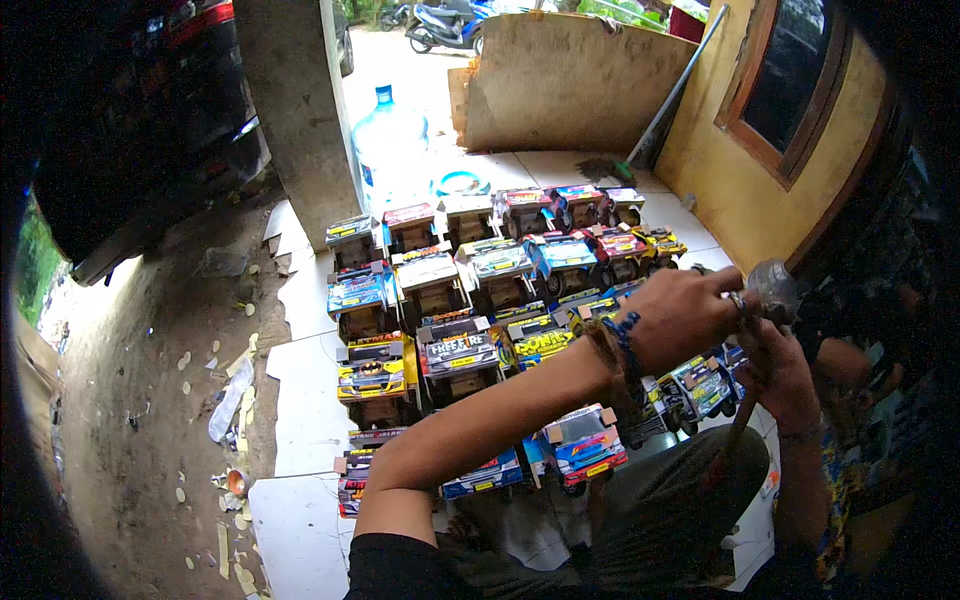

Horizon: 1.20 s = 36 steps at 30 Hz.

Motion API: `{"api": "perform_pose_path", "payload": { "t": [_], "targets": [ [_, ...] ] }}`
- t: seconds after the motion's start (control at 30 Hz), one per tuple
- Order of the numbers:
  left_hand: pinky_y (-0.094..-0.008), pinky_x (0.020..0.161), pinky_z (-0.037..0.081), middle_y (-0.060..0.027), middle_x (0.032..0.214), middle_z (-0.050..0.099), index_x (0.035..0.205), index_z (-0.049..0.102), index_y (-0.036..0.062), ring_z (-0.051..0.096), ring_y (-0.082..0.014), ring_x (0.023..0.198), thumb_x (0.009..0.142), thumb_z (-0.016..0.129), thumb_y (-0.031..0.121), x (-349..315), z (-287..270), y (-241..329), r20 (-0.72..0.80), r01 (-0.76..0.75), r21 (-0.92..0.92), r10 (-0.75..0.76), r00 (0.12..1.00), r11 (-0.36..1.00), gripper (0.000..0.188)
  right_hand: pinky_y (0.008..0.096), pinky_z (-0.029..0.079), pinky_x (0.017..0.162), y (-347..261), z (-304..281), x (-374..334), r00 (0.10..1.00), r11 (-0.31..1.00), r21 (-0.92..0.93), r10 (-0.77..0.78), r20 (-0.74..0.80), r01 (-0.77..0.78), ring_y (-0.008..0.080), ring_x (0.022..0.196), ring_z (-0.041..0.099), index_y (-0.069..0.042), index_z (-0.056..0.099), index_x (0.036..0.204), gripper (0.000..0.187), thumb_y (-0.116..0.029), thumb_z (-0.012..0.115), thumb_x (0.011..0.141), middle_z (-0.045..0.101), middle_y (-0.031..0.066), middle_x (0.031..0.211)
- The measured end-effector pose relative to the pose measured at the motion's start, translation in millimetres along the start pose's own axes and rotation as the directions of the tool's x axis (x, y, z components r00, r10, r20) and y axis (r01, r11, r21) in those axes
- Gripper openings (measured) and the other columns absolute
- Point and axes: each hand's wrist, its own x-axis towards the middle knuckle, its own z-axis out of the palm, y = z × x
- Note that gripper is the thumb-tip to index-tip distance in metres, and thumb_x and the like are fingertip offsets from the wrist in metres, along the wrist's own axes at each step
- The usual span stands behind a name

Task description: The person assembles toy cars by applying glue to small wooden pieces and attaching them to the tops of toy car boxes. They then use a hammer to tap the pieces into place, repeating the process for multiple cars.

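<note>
My left hand, with a beaded bracelet at the wrist, reaches across to the right with its fingers closed at a clear plastic container. Just below it my right hand is closed too, close against the left. A brownish stick-like piece runs down from the right hand; what lies between the fingers is hidden. Under and beyond my left arm stand rows of colourful toy trucks, among them a yellow toy truck, a black toy truck and a blue-and-red toy truck.
White floor tiles border a dirt strip littered with paper scraps on the left. A blue water jug stands beside a concrete pillar. A broom leans by a yellow wall. My bent knee is close below.
</note>
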Motion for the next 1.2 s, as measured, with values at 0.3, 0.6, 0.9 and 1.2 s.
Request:
{"api": "perform_pose_path", "payload": {
  "t": [0.3,0.6,0.9,1.2],
  "targets": [
    [-0.0396,0.067,0.052,-0.0163,0.085,0.067,0.094,0.063,0.0038,0.068,-0.0331,0.079,0.088,0.07,0.018,-18,3,-47,0.074,0.382,-0.207,-0.374,0.924,0.901,0.017,0.015,0.023,0.044,-42,-10,2,0.836,0.91,-0.304,-0.39,-0.387,0.283,-0.0003,0.053,0.022,-0.012,0.055,0.136,0.045,-0.041,0.042,0.103,0.026,-0.0103,0.069],
    [-0.0304,0.082,0.055,-0.0123,0.101,0.07,0.117,0.057,0.0018,0.068,-0.018,0.095,0.096,0.062,0.019,-31,26,-59,0.298,0.556,-0.773,-0.6,0.742,0.305,0.027,0.0162,0.024,0.041,0,-6,11,0.953,0.932,-0.305,-0.253,-0.167,0.194,-0.0007,0.05,0.025,-0.014,0.059,0.128,0.037,-0.037,0.049,0.102,0.029,-0.011,0.066],
    [-0.0331,0.086,0.055,-0.0093,0.112,0.066,0.113,0.06,0.0061,0.065,-0.0175,0.102,0.1,0.056,0.026,16,42,4,0.36,0.626,-0.771,-0.732,0.578,0.116,0.024,0.0237,0.043,0.056,8,-2,21,0.673,0.633,-0.325,-0.74,0.015,0.703,0.0041,0.065,0.055,-0.007,0.065,0.112,0.029,-0.027,0.069,0.091,0.066,-0.0015,0.079],
    [-0.0263,0.069,0.053,-0.0091,0.101,0.064,0.113,0.058,0.0033,0.063,-0.0144,0.087,0.097,0.06,0.017,33,65,67,0.334,0.632,-0.747,-0.707,0.624,0.205,0.021,0.0282,0.05,0.074,-14,-37,-48,0.873,0.858,-0.352,-0.454,-0.177,0.375,0.0141,0.079,0.067,-0.006,0.072,0.09,0.03,-0.035,0.077,0.081,0.071,0.0045,0.083]
  ]
}}
